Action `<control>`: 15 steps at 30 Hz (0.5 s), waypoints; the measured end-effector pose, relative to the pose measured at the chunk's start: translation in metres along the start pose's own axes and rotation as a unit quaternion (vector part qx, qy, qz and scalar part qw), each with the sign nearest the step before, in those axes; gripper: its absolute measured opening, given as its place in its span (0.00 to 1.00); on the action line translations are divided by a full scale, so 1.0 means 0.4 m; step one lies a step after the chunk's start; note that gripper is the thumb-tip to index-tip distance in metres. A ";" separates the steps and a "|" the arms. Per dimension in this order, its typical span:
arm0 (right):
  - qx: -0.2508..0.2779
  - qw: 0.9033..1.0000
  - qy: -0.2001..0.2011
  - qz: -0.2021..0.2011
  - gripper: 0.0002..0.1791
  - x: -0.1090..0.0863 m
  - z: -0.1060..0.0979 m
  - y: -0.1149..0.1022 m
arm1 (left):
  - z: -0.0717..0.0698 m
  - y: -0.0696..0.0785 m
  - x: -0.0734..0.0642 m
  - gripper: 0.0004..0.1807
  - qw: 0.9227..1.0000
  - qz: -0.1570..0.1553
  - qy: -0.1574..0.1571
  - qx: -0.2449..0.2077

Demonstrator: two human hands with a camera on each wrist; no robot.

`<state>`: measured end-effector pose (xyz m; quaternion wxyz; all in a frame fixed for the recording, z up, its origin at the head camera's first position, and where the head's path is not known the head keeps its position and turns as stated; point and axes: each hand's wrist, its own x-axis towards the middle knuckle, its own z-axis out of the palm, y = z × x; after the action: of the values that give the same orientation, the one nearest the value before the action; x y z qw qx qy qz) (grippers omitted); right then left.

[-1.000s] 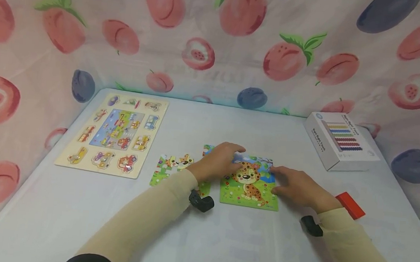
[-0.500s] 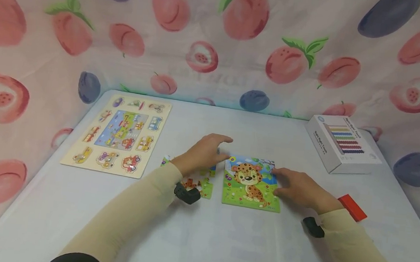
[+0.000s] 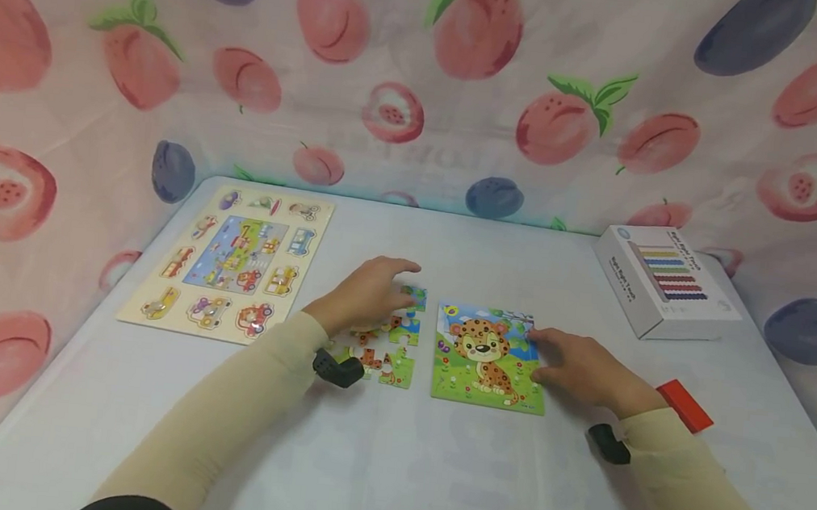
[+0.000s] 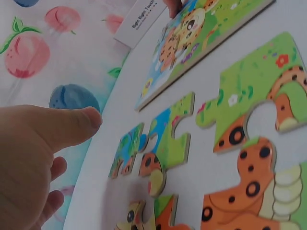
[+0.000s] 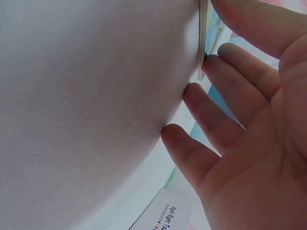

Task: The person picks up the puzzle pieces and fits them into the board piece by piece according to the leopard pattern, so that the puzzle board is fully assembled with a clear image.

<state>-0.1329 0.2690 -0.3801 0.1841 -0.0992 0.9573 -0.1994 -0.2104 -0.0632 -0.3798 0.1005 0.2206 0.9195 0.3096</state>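
Observation:
A square jigsaw board (image 3: 490, 358) with a spotted leopard cub on green grass lies flat in the middle of the table. To its left are several loose puzzle pieces (image 3: 397, 369), partly covered by my left hand (image 3: 363, 293). That hand hovers over them with thumb and fingers spread, holding nothing; in the left wrist view its thumb (image 4: 79, 125) points past the pieces (image 4: 168, 136). My right hand (image 3: 581, 370) rests at the board's right edge. In the right wrist view its fingertips (image 5: 195, 92) meet the tabletop and the board's edge, fingers extended.
At the back left lies a wooden vehicle puzzle board (image 3: 229, 259). A white box (image 3: 668, 283) with coloured bars printed on it stands at the back right. Beside my right wrist is a red block (image 3: 687, 406). A fruit-print cloth (image 3: 459, 97) hangs behind the table.
My left hand has moved left, off the leopard board's upper left and over the loose pieces, uncovering the board. The right hand keeps its place at the board's edge. The head view shifts slightly.

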 end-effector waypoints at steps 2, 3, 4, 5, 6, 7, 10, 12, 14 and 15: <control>0.000 1.000 0.000 -0.001 0.37 0.000 0.000 0.002 | 0.000 -0.009 -0.001 0.30 1.000 -0.006 -0.001 -0.002; 0.000 1.000 0.000 -0.001 0.37 0.000 0.001 0.002 | 0.000 -0.014 -0.001 0.30 1.000 -0.010 -0.003 -0.002; 0.000 1.000 0.000 -0.001 0.37 0.000 0.001 0.003 | 0.001 -0.018 -0.001 0.29 1.000 -0.014 -0.005 -0.002; -0.001 1.000 0.001 -0.001 0.37 0.001 0.001 0.004 | 0.002 -0.022 -0.001 0.29 1.000 -0.017 -0.008 -0.002; -0.001 1.000 0.001 -0.001 0.37 0.001 0.002 0.005 | 0.003 -0.025 0.000 0.29 1.000 -0.018 -0.011 0.000; -0.001 1.000 0.002 -0.002 0.37 0.001 0.002 0.006 | 0.004 -0.028 0.000 0.29 1.000 -0.019 -0.014 0.002; 0.000 1.000 0.003 -0.003 0.37 0.001 0.003 0.007 | 0.008 -0.035 0.001 0.28 1.000 -0.020 -0.022 0.005; 0.001 1.000 0.003 -0.002 0.37 0.001 0.003 0.007 | 0.010 -0.039 0.003 0.28 1.000 -0.017 -0.024 0.008; 0.002 1.000 0.003 -0.001 0.38 0.001 0.004 0.006 | 0.013 -0.042 0.005 0.27 1.000 -0.016 -0.026 0.009; 0.002 1.000 0.003 0.000 0.38 0.001 0.004 0.006 | 0.014 -0.043 0.006 0.27 1.000 -0.015 -0.026 0.010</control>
<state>-0.1329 0.2706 -0.3826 0.1813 -0.0983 0.9574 -0.2020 -0.2165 -0.0714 -0.3948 0.1267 0.2154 0.9228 0.2932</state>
